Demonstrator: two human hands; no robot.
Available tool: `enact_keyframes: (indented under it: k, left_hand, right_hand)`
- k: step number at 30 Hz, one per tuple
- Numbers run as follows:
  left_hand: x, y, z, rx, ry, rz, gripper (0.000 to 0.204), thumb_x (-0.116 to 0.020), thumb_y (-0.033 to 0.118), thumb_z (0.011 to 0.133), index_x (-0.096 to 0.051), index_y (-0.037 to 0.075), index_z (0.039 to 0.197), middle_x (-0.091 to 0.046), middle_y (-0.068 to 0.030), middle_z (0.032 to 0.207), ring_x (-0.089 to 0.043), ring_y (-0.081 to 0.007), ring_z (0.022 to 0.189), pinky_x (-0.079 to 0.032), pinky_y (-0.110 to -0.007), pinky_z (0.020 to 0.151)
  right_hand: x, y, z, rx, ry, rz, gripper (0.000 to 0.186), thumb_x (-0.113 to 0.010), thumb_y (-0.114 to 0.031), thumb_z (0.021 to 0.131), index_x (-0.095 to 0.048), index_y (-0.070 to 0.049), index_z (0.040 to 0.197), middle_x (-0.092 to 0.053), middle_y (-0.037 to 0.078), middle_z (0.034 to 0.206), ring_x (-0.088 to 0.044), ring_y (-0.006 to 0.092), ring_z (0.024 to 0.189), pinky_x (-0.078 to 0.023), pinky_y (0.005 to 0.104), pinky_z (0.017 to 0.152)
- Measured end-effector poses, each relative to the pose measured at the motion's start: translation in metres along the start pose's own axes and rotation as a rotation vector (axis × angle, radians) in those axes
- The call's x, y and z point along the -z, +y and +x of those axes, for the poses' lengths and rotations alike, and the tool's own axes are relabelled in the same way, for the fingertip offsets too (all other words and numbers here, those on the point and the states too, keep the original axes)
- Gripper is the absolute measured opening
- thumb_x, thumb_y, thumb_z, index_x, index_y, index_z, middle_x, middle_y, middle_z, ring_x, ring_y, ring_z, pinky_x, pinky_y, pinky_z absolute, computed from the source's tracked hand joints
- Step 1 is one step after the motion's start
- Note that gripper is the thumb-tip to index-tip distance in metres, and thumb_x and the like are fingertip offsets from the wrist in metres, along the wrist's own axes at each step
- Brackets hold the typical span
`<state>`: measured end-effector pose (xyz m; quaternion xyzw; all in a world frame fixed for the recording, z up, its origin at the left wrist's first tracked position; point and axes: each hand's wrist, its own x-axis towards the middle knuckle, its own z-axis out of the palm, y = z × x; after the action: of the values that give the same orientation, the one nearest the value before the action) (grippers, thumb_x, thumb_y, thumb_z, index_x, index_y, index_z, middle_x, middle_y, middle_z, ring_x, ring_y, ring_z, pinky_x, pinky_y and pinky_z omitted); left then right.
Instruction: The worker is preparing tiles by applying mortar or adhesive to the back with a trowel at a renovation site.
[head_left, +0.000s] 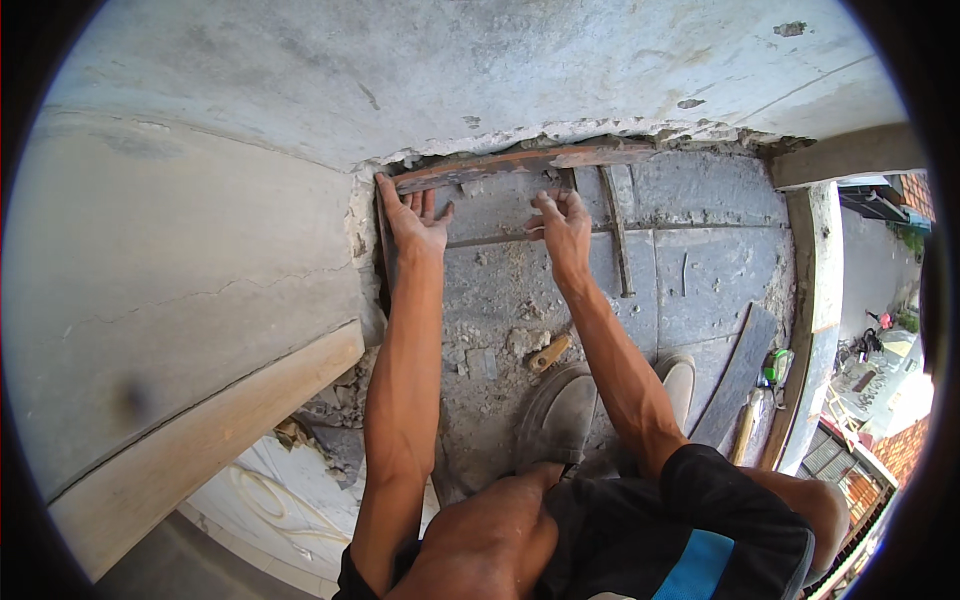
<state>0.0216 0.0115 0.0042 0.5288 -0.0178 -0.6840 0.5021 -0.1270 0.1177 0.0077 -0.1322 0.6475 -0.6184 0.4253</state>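
My left hand (420, 225) reaches into the corner by the left wall, fingers stretched out and apart. Its fingertips touch or nearly touch the left end of a long reddish-brown strip (520, 163), which lies along the foot of the far wall. A short upright strip edge shows beside its outer finger. To the right, my right hand (565, 225) hovers over the dusty grey floor, with fingers loosely bent and apart and nothing visible in them. Just right of it lies a long narrow metal bar (618, 240).
Rubble and dust cover the grey tiled floor (600, 260). Near my shoes (555, 420) lies a wooden handle (550, 352). A dark plank-like piece (735, 375) and a green object (778, 365) lie at right, beside a ledge (815, 290) with a drop beyond.
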Motion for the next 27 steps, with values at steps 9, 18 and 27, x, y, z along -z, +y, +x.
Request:
enact_keyframes:
  k: [9,18,27]
  left_hand:
    - [-0.001,-0.008,-0.058,-0.087,-0.137,0.142,0.089,-0.061,0.051,0.077,-0.017,0.003,0.138,-0.023,-0.0169,0.139,-0.023,-0.0253,0.129,-0.021,-0.043,0.104]
    - [0.11,0.012,-0.221,-0.678,-0.128,1.016,0.032,-0.062,0.01,0.082,-0.054,0.001,0.111,-0.06,-0.0056,0.1,-0.056,-0.0097,0.08,-0.046,-0.022,0.067]
    - [0.263,0.092,-0.239,-0.863,0.663,1.278,0.021,-0.062,0.005,0.078,-0.061,0.002,0.098,-0.064,-0.0083,0.09,-0.06,-0.0155,0.075,-0.047,-0.026,0.061]
  right_hand:
    - [0.083,-0.021,-0.01,0.254,0.139,-0.148,0.027,-0.054,-0.024,0.088,-0.052,0.002,0.097,-0.062,0.013,0.084,-0.054,0.0095,0.057,-0.043,0.0213,0.048]
    - [0.052,-0.036,-0.035,0.361,-0.025,-0.256,0.024,-0.052,-0.023,0.089,-0.053,0.0,0.096,-0.061,0.008,0.083,-0.049,0.0066,0.053,-0.039,0.0201,0.047]
    - [0.037,-0.033,-0.05,0.234,-0.339,-0.412,0.02,-0.055,-0.02,0.088,-0.057,-0.001,0.096,-0.059,0.003,0.075,-0.045,0.0053,0.053,-0.035,0.0204,0.046]
